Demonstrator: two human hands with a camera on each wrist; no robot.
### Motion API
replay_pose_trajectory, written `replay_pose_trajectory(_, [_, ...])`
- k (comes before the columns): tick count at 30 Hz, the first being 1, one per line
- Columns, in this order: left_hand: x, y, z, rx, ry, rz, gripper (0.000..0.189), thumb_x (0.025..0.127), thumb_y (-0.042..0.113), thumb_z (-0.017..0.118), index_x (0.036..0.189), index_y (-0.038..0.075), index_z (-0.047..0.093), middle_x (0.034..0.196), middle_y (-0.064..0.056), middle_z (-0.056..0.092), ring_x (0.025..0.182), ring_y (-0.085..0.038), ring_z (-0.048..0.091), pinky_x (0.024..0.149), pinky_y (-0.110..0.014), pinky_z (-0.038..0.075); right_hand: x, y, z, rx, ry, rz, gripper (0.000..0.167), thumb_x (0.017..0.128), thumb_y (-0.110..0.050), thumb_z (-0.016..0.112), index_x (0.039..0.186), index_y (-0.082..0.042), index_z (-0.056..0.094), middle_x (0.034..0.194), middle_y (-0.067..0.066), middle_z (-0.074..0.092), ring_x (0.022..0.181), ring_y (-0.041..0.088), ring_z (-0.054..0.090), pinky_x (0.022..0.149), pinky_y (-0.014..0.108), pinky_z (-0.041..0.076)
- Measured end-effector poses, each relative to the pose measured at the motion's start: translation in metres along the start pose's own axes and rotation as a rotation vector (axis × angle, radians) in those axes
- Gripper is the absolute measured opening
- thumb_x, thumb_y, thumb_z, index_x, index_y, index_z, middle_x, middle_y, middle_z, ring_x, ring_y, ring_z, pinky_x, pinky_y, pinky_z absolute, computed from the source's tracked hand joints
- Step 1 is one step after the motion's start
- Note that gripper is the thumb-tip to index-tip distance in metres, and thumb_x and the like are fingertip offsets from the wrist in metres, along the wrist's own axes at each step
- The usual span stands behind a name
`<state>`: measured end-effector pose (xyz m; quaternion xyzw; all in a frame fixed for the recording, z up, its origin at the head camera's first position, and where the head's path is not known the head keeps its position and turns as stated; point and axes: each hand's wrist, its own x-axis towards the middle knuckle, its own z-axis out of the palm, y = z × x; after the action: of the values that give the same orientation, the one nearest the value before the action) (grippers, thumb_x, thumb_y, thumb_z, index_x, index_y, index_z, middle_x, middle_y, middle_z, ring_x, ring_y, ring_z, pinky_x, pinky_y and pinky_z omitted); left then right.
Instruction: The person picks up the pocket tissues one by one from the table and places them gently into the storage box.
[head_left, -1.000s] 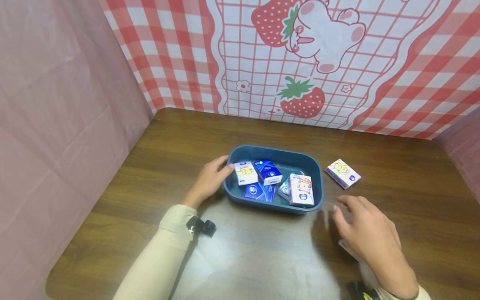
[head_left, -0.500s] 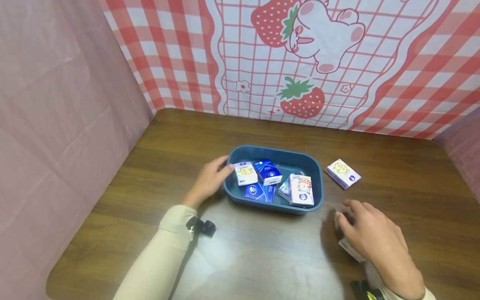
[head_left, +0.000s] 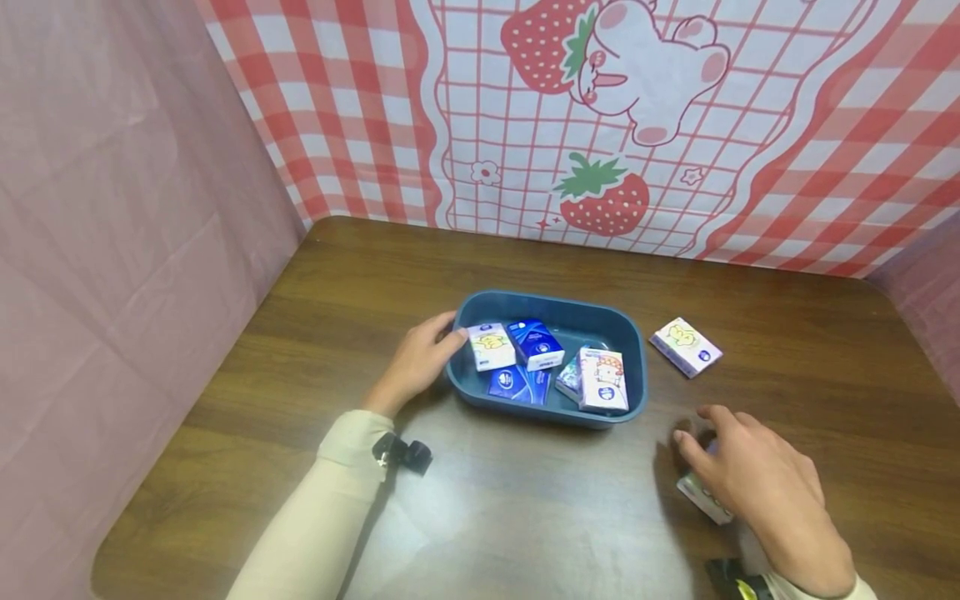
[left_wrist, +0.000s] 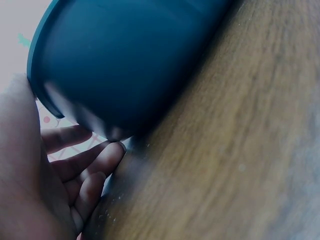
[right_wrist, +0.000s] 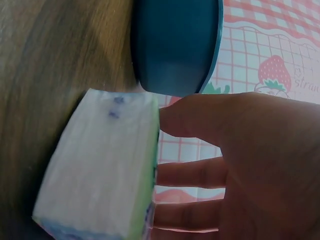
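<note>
A dark blue plastic bin [head_left: 592, 321] stands mid-table with several small tissue packs in it: a white one [head_left: 491, 348] with a yellow cartoon, blue ones [head_left: 536, 344], and a white one [head_left: 602, 381] with a red-capped figure over a greenish one. My left hand [head_left: 416, 362] holds the bin's left end, thumb over the rim and fingers along the outer wall. At the lower right, my right hand [head_left: 757, 475] is over another tissue pack [head_left: 702, 502], fingers spread and partly hiding it. The right wrist view shows this pack [right_wrist: 100, 165] with fingertips right at its side.
One more white tissue pack [head_left: 686, 347] with a yellow cartoon lies right of the bin on the wooden table [head_left: 360, 275]. Behind stands a red-checked strawberry cloth [head_left: 360, 108]; a pink curtain [head_left: 127, 208] hangs at the left.
My right hand has moved slightly right and toward me over the near tissue pack, whose front shows more now. My left hand and the bin have stayed put.
</note>
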<state>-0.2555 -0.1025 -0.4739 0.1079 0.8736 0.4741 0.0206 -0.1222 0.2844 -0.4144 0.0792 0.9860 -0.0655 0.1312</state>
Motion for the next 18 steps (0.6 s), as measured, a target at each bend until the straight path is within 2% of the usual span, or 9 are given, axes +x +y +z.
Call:
replay_pose_trajectory(7, [-0.0001,0.0008,0.0004,0.005,-0.004,-0.001,0.054,0.1,0.041,0.052,0.145,0.01,0.053,0.144,-0.012,0.055,0.133,-0.031,0.049,0.111,-0.052,0.037,0.0032,0.0055,0.0018,0.004,-0.055,0.046,0.086,0.09,-0.066,0.057,0.14,0.002,0.045,0.129,0.038,0.047,0.101,0.051,0.053,0.08,0.073,0.043])
replay_pose_trajectory(18, [-0.001,0.0017,-0.0004,-0.006,-0.01,-0.014,0.055,0.1,0.041,0.053,0.146,0.01,0.052,0.145,-0.012,0.054,0.135,-0.031,0.048,0.112,-0.053,0.036,0.0029,0.0107,0.004,-0.004,-0.087,0.039,0.091,0.087,-0.068,0.06,0.138,0.006,0.044,0.125,0.041,0.044,0.1,0.053,0.051,0.078,0.073,0.044])
